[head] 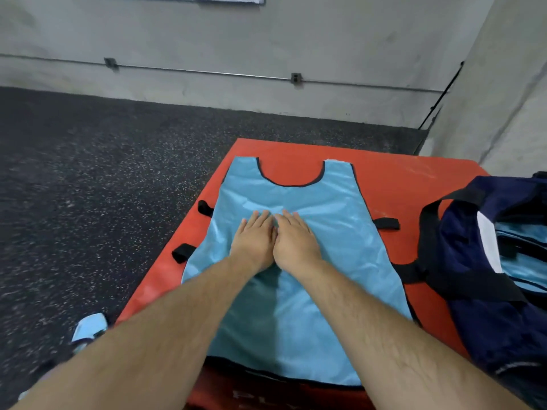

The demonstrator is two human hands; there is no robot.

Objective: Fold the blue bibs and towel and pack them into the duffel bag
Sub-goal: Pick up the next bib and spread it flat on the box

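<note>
Both hands lay flat, fingers straight, side by side: left hand (pixel 254 238) and right hand (pixel 296 241) pressed on the middle of a blue bib (pixel 325 202) spread neck-hole away on the red mat (pixel 393 184). Just right of it sat the navy duffel bag (pixel 473 291), open, with blue cloth (pixel 521 247) inside. Another blue piece (pixel 88 327) lay on the dark floor (pixel 88 187) at left.

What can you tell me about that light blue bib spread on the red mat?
The light blue bib is a sleeveless vest of thin, shiny, slightly wrinkled fabric with black trim round its scooped neckline. It lies flat and unfolded on the red mat, neck pointing away from the person. The left hand and right hand press flat on its middle, side by side.
</note>
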